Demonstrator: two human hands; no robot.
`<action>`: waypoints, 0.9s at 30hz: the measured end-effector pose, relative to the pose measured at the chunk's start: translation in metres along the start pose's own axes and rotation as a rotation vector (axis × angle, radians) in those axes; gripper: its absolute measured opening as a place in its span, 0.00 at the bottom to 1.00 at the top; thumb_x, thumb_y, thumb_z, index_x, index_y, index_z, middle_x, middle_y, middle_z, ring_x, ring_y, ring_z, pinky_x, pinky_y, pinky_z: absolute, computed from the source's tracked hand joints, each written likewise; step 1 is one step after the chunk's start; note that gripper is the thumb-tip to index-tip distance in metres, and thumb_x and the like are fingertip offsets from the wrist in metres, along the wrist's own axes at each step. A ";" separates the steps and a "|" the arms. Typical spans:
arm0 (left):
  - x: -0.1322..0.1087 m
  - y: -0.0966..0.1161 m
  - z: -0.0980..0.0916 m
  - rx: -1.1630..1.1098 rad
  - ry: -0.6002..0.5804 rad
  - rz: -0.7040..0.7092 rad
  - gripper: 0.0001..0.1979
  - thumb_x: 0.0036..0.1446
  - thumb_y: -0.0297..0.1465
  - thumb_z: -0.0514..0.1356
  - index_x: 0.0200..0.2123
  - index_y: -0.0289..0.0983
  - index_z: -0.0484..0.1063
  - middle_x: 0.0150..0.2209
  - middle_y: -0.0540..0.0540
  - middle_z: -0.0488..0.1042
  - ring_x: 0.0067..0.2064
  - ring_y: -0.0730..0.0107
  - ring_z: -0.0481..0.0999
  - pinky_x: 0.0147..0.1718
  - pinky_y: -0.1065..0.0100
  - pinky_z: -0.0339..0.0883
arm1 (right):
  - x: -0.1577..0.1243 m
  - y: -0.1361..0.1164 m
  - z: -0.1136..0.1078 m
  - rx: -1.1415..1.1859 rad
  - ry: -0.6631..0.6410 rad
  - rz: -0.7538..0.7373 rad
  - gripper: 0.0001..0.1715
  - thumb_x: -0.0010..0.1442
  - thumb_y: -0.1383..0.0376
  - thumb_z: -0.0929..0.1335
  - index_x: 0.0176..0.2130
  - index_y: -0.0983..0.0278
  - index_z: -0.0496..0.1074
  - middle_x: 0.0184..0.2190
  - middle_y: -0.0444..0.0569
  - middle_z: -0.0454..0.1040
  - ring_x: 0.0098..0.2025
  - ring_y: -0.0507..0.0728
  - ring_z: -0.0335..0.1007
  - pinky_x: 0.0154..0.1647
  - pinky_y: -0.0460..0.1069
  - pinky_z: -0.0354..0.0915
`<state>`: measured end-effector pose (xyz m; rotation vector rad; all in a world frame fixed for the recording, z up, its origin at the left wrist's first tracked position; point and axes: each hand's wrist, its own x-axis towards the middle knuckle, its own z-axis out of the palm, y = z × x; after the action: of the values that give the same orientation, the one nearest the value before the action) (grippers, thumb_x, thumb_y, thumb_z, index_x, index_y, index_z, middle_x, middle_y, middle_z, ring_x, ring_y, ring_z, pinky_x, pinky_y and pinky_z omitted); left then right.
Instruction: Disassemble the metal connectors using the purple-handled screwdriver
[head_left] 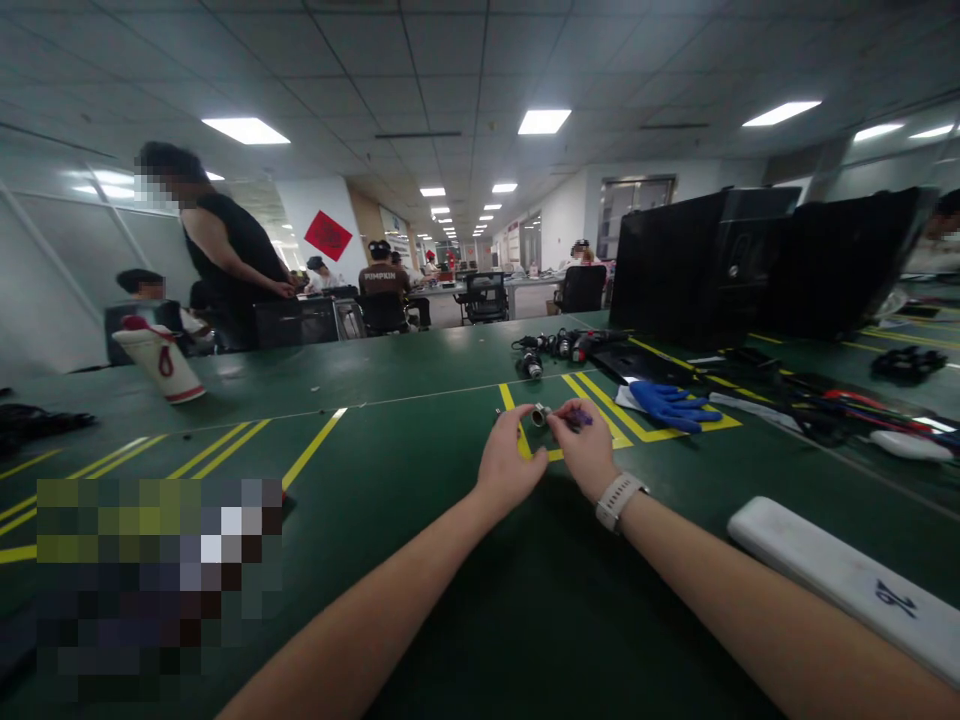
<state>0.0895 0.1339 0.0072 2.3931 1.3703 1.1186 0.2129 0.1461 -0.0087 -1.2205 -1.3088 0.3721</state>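
Observation:
Over the green table (420, 480), my two hands are close together. My right hand (589, 455), with a light watch strap at the wrist, pinches a small round metal fitting (538, 415) between thumb and fingers. Something small and purple (577, 417) shows at the same hand's fingers; its kind is unclear. My left hand (506, 465) is half curled beside the fitting, thumb and fingers apart, with yellow tape visible through the gap. Whether its fingertips touch the fitting I cannot tell. A tiny dark bit shows just past its knuckles.
Blue-and-white work gloves (671, 405) lie right of my hands. Black cables with metal connectors (551, 348) are behind them. Two black cases (679, 265) stand back right. A long white box (847, 575) lies front right. A white cup (161, 360) leans at left. People are beyond the table.

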 end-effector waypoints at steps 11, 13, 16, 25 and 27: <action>0.074 -0.017 0.042 0.376 -0.210 -0.060 0.10 0.47 0.35 0.62 0.30 0.33 0.72 0.35 0.37 0.77 0.44 0.49 0.73 0.56 0.47 0.43 | 0.019 0.043 -0.013 -0.425 -0.003 0.068 0.06 0.46 0.72 0.66 0.28 0.63 0.66 0.29 0.51 0.70 0.35 0.60 0.66 0.37 0.53 0.60; 0.073 -0.014 0.044 0.391 -0.203 -0.062 0.07 0.48 0.31 0.61 0.31 0.32 0.72 0.35 0.37 0.77 0.44 0.52 0.74 0.56 0.48 0.42 | 0.019 0.045 -0.012 -0.461 -0.027 0.066 0.06 0.47 0.72 0.66 0.29 0.63 0.66 0.30 0.52 0.70 0.36 0.61 0.67 0.37 0.53 0.61; 0.069 -0.005 0.032 0.373 -0.170 -0.036 0.08 0.50 0.28 0.59 0.34 0.30 0.71 0.36 0.36 0.77 0.43 0.54 0.73 0.56 0.52 0.45 | 0.021 0.045 -0.012 -0.491 -0.050 0.076 0.05 0.48 0.70 0.66 0.30 0.64 0.67 0.31 0.53 0.71 0.36 0.61 0.67 0.37 0.53 0.61; -0.013 0.029 -0.064 -0.203 -0.064 -0.147 0.12 0.51 0.36 0.59 0.37 0.35 0.67 0.38 0.44 0.73 0.40 0.63 0.73 0.39 0.63 0.67 | 0.018 0.043 -0.011 -0.438 -0.126 0.099 0.08 0.49 0.70 0.66 0.34 0.65 0.68 0.35 0.53 0.72 0.39 0.61 0.68 0.40 0.53 0.63; -0.043 0.035 -0.083 -0.521 -0.077 -0.322 0.12 0.55 0.37 0.55 0.39 0.36 0.65 0.39 0.44 0.73 0.42 0.63 0.73 0.41 0.63 0.67 | 0.016 0.042 -0.011 -0.414 -0.148 0.103 0.09 0.49 0.70 0.66 0.35 0.65 0.68 0.35 0.52 0.72 0.39 0.61 0.68 0.39 0.53 0.64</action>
<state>0.0442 0.0628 0.0597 1.7616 1.1985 1.1106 0.2441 0.1702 -0.0330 -1.6365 -1.5012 0.2753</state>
